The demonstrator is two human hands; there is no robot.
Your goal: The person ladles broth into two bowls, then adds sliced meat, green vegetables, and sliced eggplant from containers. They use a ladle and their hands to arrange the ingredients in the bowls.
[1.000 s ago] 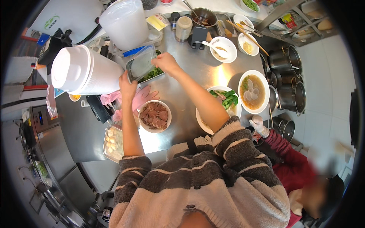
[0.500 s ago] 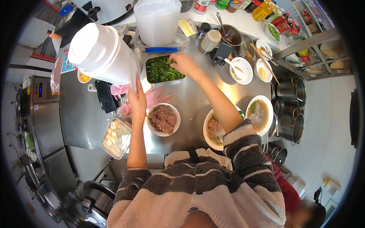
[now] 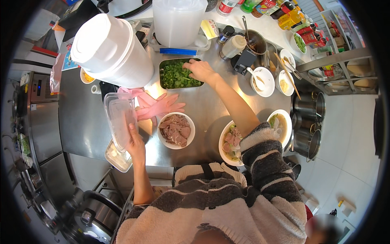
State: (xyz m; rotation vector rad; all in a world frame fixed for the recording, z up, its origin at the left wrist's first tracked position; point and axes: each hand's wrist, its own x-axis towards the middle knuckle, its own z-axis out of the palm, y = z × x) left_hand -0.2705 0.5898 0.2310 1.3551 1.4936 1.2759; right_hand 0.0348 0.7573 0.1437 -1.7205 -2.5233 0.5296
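Note:
My left hand (image 3: 136, 142) is closed on the edge of a clear plastic container lid (image 3: 119, 118), held tilted. Below the lid, a plastic box of pale cubes (image 3: 118, 156) is partly covered from sight. My right hand (image 3: 201, 70) reaches over a metal tray (image 3: 178, 87) of chopped green herbs (image 3: 175, 75), its fingers bent and pinched into the leaves at the right side. Between my arms stands a white bowl of sliced cooked meat (image 3: 175, 130). Under my right forearm is a bowl of soup with meat (image 3: 230, 142), partly hidden by my sleeve.
Pink rubber gloves (image 3: 156, 106) lie left of the meat. A tall stack of white tubs (image 3: 109, 53) rises at the back left. Another soup bowl (image 3: 280, 126), a white bowl with a spoon (image 3: 262, 81) and chopsticks (image 3: 286, 75) are at the right. A person's head shows lower right.
My left hand has moved down and left with the lid, from beside the white tubs to above the box of cubes. My right hand stays at the herbs.

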